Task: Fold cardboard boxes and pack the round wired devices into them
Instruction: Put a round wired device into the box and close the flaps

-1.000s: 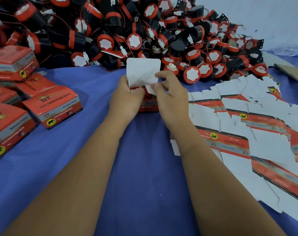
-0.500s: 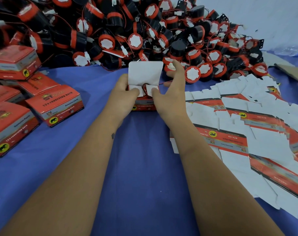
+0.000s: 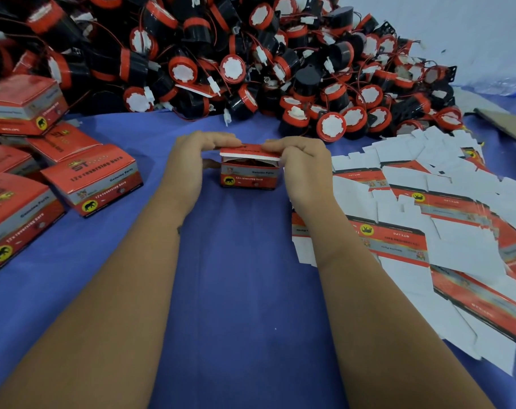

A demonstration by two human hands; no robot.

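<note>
While the lid is only part-way down, the whole job turns on one gap, so going L to R:

Far L, a cluster of finished boxes (image 3: pixel 91 180) sits closed on the blue cloth (image 3: pixel 245 290), red w/ grey band and a yellow elephant badge. They lie well apart from the hands.

Next, the left hand (image 3: pixel 188 169) is at the L end of the box (image 3: pixel 250 172). Its fingers (image 3: pixel 218 142) curl over and press on the lid's top edge; the thumb shows just behind the L side wall.

Centre: the box stands on the cloth directly btwn both hands, long axis running L-R across the view, printed front facing the camera. Lid (image 3: pixel 249 149) is tilted, not seated: a white strip and a dark slot show btwn it and the front wall, w/ something red inside, prob. a device, can't tell for sure. Box looks like thin card, so it should crush easily.

Then the right hand (image 3: pixel 305 169), mirror of the L: fingers (image 3: pixel 283 146) curled onto the lid's R end, palm beside the R wall. Both hands equally near; neither has an advantage.

Judgement: the tuck flap prob. needs to go down and toward the camera, inside the front wall. Risk is it catches outside the wall.

Behind, the heap of round wired devices (image 3: pixel 250 60), black w/ red rims. Far R, flat unfolded box blanks (image 3: pixel 427 231), overlapping, white side mostly up.
</note>
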